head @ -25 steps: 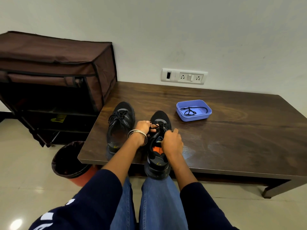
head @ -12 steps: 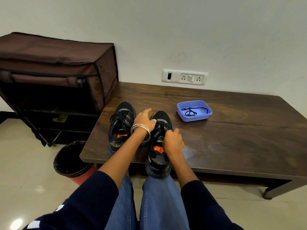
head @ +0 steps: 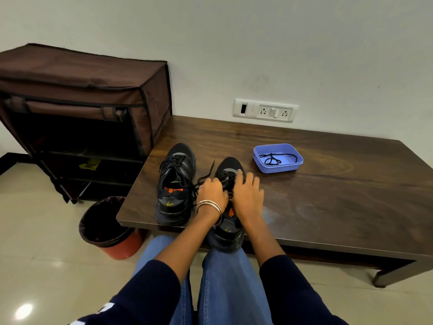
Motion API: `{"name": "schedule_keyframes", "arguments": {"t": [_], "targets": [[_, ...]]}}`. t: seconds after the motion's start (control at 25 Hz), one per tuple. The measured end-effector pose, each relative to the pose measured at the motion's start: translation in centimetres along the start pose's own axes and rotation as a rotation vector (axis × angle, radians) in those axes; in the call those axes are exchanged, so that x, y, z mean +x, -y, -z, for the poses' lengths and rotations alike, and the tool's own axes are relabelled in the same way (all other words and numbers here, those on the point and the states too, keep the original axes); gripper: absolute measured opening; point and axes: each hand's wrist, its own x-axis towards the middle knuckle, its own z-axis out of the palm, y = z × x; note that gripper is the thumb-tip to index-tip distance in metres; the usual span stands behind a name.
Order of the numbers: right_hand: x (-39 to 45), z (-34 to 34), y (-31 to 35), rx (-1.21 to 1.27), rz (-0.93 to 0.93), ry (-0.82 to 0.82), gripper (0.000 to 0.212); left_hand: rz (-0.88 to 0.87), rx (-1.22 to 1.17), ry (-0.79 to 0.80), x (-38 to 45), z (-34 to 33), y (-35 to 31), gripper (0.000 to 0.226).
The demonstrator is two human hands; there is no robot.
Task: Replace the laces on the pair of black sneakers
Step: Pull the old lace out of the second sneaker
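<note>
Two black sneakers stand on the dark wooden table. The left sneaker is laced and untouched. The heel of the right sneaker hangs over the table's front edge, above my knees. My left hand, with bangles on the wrist, has its fingers curled on the lace at this shoe's tongue. A loose lace end trails up and left between the shoes. My right hand lies over the shoe's right side with fingers stretched toward the toe. The eyelets under both hands are hidden.
A blue tray holding a black lace sits behind and right of the shoes. A brown fabric shoe rack stands left of the table, with a black-lined red bin on the floor below. A socket panel is on the wall.
My left hand moved from between the shoes onto the right sneaker's lace. My right hand uncurled and slid forward over the shoe. A lace end now lies loose between the sneakers.
</note>
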Motion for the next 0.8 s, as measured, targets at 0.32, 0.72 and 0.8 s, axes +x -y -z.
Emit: {"name": "schedule_keyframes", "arguments": {"t": [0.32, 0.72, 0.8], "targets": [[2.6, 0.1, 0.9, -0.108, 0.225, 0.033, 0.027, 0.100, -0.130, -0.098, -0.9, -0.5, 0.3, 0.038], [4.3, 0.9, -0.2, 0.824, -0.619, -0.002, 0.016, 0.134, -0.175, -0.126, -1.1, -0.9, 0.3, 0.040], [4.2, 1.4, -1.1, 1.104, -0.801, -0.003, 0.016, 0.140, -0.181, -0.118, -1.1, -1.1, 0.2, 0.038]]}}
